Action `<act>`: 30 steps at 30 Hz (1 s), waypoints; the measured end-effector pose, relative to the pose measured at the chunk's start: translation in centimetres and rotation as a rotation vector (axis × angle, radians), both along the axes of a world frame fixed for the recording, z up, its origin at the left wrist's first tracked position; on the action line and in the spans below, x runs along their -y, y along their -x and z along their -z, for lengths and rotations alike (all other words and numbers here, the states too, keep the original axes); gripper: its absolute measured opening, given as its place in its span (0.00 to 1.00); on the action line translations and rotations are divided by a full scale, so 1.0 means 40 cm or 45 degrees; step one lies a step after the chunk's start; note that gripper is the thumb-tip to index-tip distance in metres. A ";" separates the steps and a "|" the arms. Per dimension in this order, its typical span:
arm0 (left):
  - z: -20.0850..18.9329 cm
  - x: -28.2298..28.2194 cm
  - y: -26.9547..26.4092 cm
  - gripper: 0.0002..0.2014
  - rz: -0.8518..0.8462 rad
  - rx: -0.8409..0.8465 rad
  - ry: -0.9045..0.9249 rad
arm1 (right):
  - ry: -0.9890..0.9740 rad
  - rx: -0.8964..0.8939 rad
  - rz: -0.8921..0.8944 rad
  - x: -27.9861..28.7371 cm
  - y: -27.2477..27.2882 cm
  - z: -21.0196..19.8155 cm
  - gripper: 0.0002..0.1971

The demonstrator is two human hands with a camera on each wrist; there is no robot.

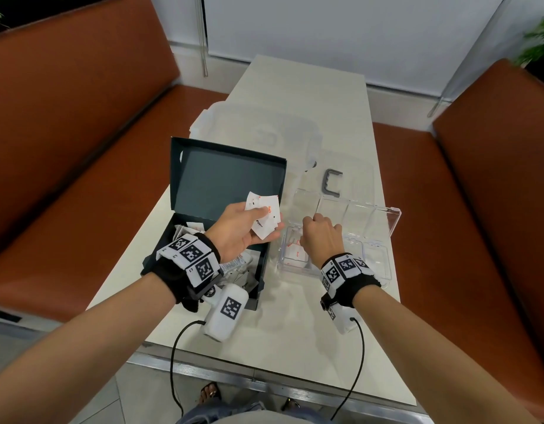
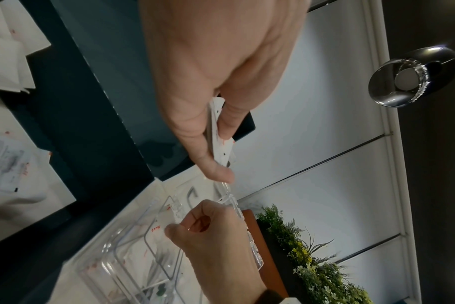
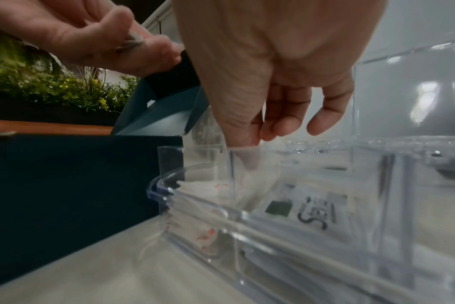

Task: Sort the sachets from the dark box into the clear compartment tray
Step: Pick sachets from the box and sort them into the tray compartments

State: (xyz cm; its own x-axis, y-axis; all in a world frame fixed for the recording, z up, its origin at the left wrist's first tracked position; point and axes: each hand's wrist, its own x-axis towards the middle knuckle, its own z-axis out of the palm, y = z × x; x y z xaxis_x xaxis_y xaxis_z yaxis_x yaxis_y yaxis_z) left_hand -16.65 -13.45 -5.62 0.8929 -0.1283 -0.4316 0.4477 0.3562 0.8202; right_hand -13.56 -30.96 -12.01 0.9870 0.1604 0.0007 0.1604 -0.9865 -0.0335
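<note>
The dark box (image 1: 260, 270) stands open on the table, lid (image 1: 228, 175) up, with white sachets (image 1: 188, 231) loose inside. My left hand (image 1: 269, 223) hovers over it and grips a fan of several white sachets (image 1: 266, 209) between thumb and fingers; the left wrist view shows these held sachets (image 2: 221, 144) edge-on. To the right lies the clear compartment tray (image 1: 393, 221). My right hand (image 1: 304, 231) is curled over its near-left compartment. Its thumb and forefinger (image 3: 249, 139) dip below the rim and seem to pinch a salt sachet (image 2: 156, 228). Other sachets (image 3: 312, 207) lie in neighbouring compartments.
A clear plastic lid (image 1: 264, 130) and a grey handle (image 1: 333, 182) lie behind the tray. A white tagged device (image 1: 226, 310) rests at the box's near corner. Brown benches (image 1: 81, 148) flank the narrow table, whose metal front edge (image 1: 264, 384) is close to me.
</note>
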 end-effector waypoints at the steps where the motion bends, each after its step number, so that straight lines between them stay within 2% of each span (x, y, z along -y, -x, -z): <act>1: 0.000 0.000 0.000 0.06 0.001 -0.002 0.001 | -0.013 -0.003 0.002 0.002 0.001 -0.007 0.06; 4: 0.000 -0.001 -0.001 0.06 0.006 -0.012 0.008 | -0.190 0.037 0.008 0.011 0.005 -0.044 0.07; 9: 0.000 0.004 -0.001 0.10 0.061 -0.008 0.008 | -0.830 0.179 0.018 -0.002 0.016 -0.140 0.06; 13: -0.005 0.018 0.004 0.11 0.157 0.024 -0.053 | -1.135 0.004 -0.004 -0.024 0.021 -0.191 0.11; 19: -0.013 0.036 0.001 0.13 0.176 0.061 -0.084 | -1.129 -0.034 -0.035 -0.005 0.007 -0.202 0.05; 26: -0.001 0.019 -0.009 0.13 0.088 0.068 -0.138 | -1.222 -0.001 0.112 0.059 -0.015 -0.203 0.04; 30: 0.007 0.000 -0.008 0.13 0.040 0.053 -0.140 | -0.973 -0.019 0.079 0.064 -0.010 -0.159 0.04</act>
State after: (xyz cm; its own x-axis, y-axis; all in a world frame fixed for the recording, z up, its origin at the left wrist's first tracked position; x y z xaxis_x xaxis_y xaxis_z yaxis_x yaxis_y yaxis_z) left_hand -16.34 -13.43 -5.88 0.9066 -0.1105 -0.4074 0.4221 0.2492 0.8716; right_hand -13.15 -33.50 -5.65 0.9950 0.0652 0.0757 0.0997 -0.6954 -0.7116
